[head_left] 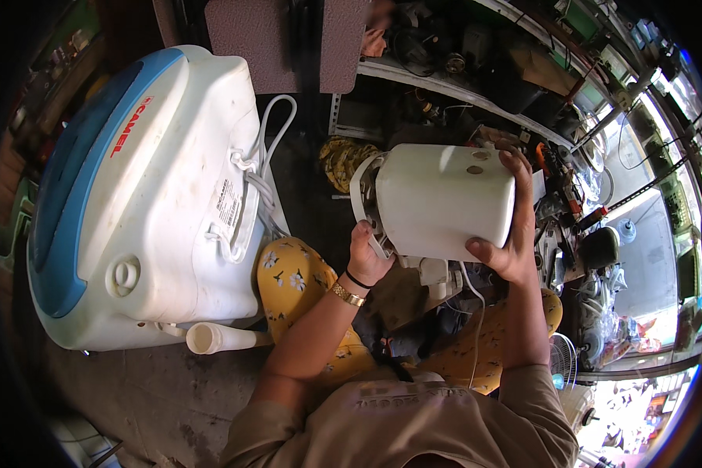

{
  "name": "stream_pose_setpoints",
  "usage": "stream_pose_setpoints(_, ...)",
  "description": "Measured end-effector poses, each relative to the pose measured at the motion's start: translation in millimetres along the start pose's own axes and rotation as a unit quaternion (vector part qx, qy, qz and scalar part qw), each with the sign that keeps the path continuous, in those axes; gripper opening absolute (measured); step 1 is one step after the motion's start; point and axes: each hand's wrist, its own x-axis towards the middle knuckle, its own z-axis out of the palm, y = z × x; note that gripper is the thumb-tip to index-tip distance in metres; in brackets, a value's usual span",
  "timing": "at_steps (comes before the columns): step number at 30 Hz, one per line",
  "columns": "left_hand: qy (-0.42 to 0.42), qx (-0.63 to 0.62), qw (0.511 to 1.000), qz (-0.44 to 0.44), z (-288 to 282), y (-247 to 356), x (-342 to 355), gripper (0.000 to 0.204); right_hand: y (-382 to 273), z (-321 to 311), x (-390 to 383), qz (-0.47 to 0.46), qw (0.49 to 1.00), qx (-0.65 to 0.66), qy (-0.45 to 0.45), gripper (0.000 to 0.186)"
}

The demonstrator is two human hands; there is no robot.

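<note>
Between my two hands is a white boxy appliance housing [448, 203], held up above my lap and tipped on its side. Two dark round spots mark its upper face, and a white curved rim [356, 191] sticks out at its left end. My left hand [370, 257] grips the lower part of that rim end. My right hand [515, 226] clasps the right end, thumb on the face and fingers over the far edge. Beneath the housing hang a white blocky part [437, 274] and a thin white cord [482, 312]. What lies inside the rim is mostly hidden.
A large white and blue washing machine [171, 203] lies at my left, with a looped grey cord [269, 148] and a pale drain hose [218, 338]. Tools and parts [561, 195] crowd the right side. A metal shelf [452, 82] with clutter stands beyond, near a brown padded seat [281, 47].
</note>
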Motion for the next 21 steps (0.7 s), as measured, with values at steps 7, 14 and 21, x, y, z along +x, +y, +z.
stream_pose_setpoints(7, 0.034, 0.065, 0.997, 0.014, 12.1, -0.9, 0.9, 0.059, 5.0, 7.2, -11.8, 0.008, 1.0, 0.008, 0.007, 0.099)
stream_pose_setpoints(14, -0.032, -0.058, 0.998, -0.002, 34.9, 1.0, 2.4, 0.041, 5.8, 3.8, -20.1, 0.003, 0.999, 0.024, 0.022, 0.097)
stream_pose_setpoints(21, -0.012, -0.009, 1.0, -0.02, 39.0, -0.6, -0.4, 0.045, -4.6, 1.7, -31.4, 0.05, 0.996, 0.047, 0.055, 0.097)
